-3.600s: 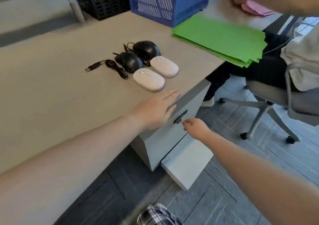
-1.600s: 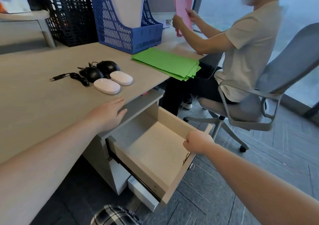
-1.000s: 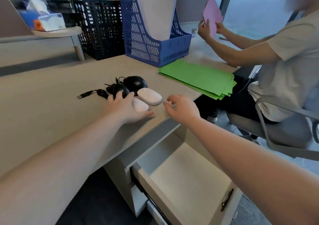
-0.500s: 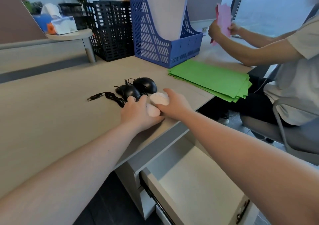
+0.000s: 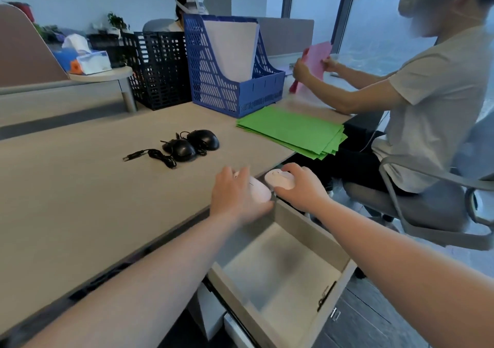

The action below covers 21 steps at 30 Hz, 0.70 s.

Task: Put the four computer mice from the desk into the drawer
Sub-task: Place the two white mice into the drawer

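My left hand [image 5: 235, 198] has its grip closed over one white mouse [image 5: 258, 192], fingers draped on top at the worktop [image 5: 80, 200] edge. My right hand [image 5: 299, 190] has a grip on the other white mouse [image 5: 279, 179], pinched from the side, already past the edge and above the back of the open drawer [image 5: 280, 270].

Risks now. Both mice are smooth and rounded, and I judge the holds to be shallow: a slip here drops a mouse past the drawer's back wall or onto the floor. The two hands are nearly touching, so a bump could knock one loose. The drawer is pulled far out; leaning on its front could jam or tip it.

Further out, two black mice [image 5: 192, 144] sit side by side with their cable [image 5: 157, 156] looped on the worktop. I expect those cords to snag or drag the other mouse when I lift one.

Hard to read: my palm hides most of the left mouse, so I can't tell whether it is lifted or resting on the worktop. The drawer's near corner is cut off by my forearm, and its floor is blurred.
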Each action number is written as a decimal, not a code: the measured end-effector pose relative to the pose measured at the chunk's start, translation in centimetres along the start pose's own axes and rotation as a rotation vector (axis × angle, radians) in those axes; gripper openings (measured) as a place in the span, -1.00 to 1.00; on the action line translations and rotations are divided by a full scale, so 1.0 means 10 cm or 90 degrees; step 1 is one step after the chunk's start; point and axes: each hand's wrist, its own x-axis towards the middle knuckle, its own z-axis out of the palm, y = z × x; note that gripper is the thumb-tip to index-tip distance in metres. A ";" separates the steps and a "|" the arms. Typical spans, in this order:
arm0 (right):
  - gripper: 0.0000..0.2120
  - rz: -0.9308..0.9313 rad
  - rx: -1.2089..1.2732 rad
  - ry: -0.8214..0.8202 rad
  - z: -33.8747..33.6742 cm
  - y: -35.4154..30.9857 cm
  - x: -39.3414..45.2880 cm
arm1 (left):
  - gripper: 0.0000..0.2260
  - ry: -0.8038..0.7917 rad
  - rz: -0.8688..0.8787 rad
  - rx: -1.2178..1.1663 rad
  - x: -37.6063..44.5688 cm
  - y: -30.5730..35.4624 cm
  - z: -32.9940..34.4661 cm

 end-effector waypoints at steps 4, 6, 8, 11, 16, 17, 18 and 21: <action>-0.46 0.035 0.014 -0.036 0.15 0.30 -0.21 | -0.19 -0.062 -0.013 0.003 -0.20 0.01 0.39; -0.47 0.052 0.015 -0.056 0.27 0.42 -0.29 | -0.20 -0.093 -0.031 0.016 -0.24 -0.05 0.56; -0.47 0.063 -0.002 -0.077 0.39 0.53 -0.30 | -0.21 -0.121 -0.042 0.018 -0.25 -0.12 0.71; -0.45 0.081 -0.015 -0.106 0.58 0.66 -0.28 | -0.19 -0.166 -0.055 0.030 -0.27 -0.25 0.91; -0.43 0.116 -0.030 -0.166 1.01 0.83 -0.26 | -0.13 -0.268 -0.101 0.052 -0.30 -0.46 1.30; -0.42 0.122 -0.032 -0.179 1.10 0.84 -0.27 | -0.13 -0.286 -0.109 0.058 -0.31 -0.49 1.37; -0.41 0.123 -0.038 -0.193 1.18 0.85 -0.26 | -0.12 -0.303 -0.117 0.063 -0.31 -0.52 1.43; -0.41 0.113 -0.064 -0.227 1.37 0.85 -0.27 | -0.11 -0.339 -0.142 0.078 -0.33 -0.58 1.58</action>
